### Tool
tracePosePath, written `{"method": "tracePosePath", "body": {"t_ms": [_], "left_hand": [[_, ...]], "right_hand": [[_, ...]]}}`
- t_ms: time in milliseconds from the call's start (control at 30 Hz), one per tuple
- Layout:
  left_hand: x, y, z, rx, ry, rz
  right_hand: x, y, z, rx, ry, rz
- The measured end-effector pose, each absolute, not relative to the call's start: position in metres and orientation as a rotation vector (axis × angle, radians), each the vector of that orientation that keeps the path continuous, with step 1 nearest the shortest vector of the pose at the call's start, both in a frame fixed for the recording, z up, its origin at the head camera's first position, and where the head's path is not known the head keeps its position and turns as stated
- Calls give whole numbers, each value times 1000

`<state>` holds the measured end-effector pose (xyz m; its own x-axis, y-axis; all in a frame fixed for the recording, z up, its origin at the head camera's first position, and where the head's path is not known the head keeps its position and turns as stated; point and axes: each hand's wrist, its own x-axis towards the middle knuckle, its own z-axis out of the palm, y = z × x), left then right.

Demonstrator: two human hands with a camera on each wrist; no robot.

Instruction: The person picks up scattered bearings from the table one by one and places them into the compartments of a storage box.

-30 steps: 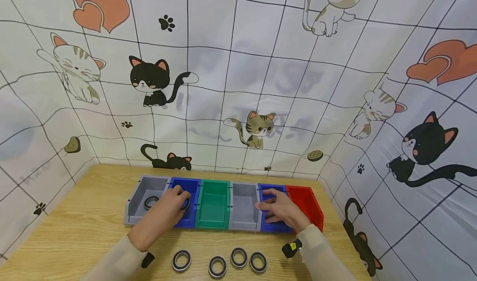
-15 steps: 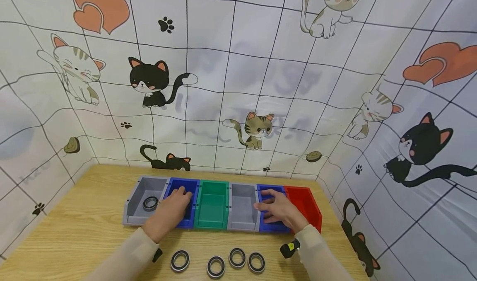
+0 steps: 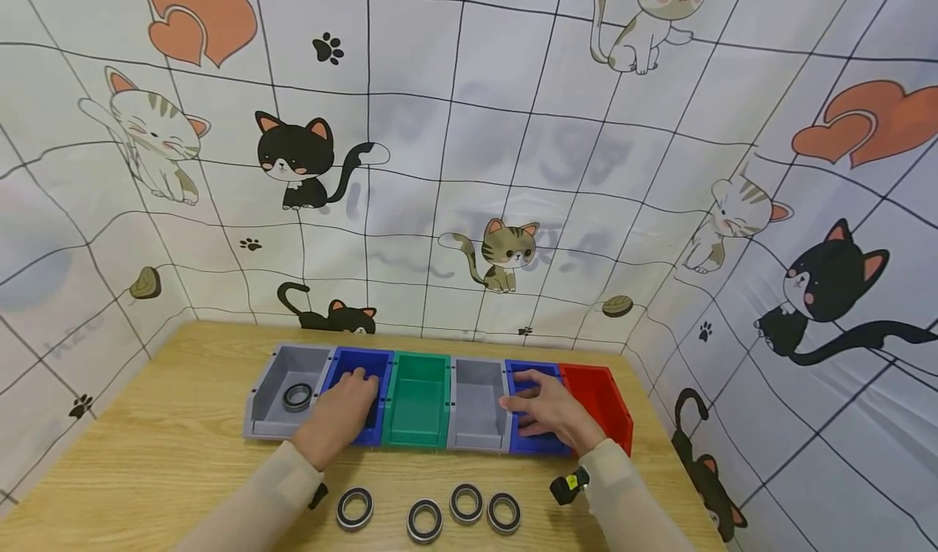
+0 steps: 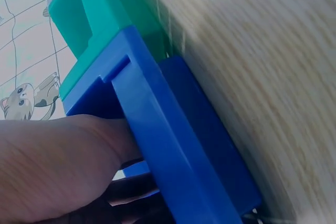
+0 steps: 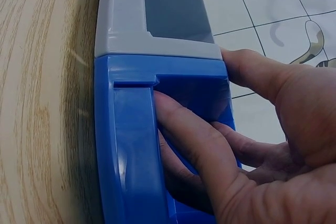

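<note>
1. Nearest to you, four sealed ball bearings (image 3: 340, 510) lie flat on the wooden table (image 3: 183, 470), probably kept there for easy reach by both hands.
2. Your right hand (image 3: 551, 409) rests with loosely bent fingers over the right blue bin (image 3: 541, 446); I see nothing held, so perhaps it only waits or steadies.
3. Your left hand (image 3: 339, 412) dips into the left blue bin (image 3: 375, 422), seemingly to work at its bottom; the fingertips are hidden, so I cannot tell whether they grip.
4. Left of it, another bearing (image 3: 287, 398) lies in the left gray bin (image 3: 271, 431), whose walls likely keep it separate.
5. Compared with one second ago, table bearings and right hand are nearly unchanged; the bearing beside your left fingers is no more visible.
</note>
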<state>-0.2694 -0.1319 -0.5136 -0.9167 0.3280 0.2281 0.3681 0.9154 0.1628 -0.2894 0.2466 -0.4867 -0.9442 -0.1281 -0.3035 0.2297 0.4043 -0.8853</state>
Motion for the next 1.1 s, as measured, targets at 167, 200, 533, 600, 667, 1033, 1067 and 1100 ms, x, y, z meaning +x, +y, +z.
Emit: {"method": "tracePosePath", "body": {"t_ms": [167,200,533,600,667,1033,1067,1100], "left_hand": [[-271,-135,-515,-530,-2872,-313],[-271,-136,-517,-531,-2864,-321],[-258,-149,-521,-559,-2751,-338],[-246,-148,-507,-560,-2765,-364],[-236,-148,-497,-568,-2765,-406],[-192,-158,-489,-736,-2793,-453],[-188,-159,-489,-776,-2814,-483],[-186,-160,-490,-816,-2840,-513]], "right_hand": [[-290,246,-487,88,2333,-1560],[-290,247,-488,90,2333,-1561],[-292,247,-489,92,2323,-1552],[-293,247,-488,93,2321,-1552],[-293,248,-488,92,2319,-1551],[-294,247,-487,91,2319,-1538],[-294,248,-487,91,2319,-1537],[-294,248,-487,90,2320,-1534]]}}
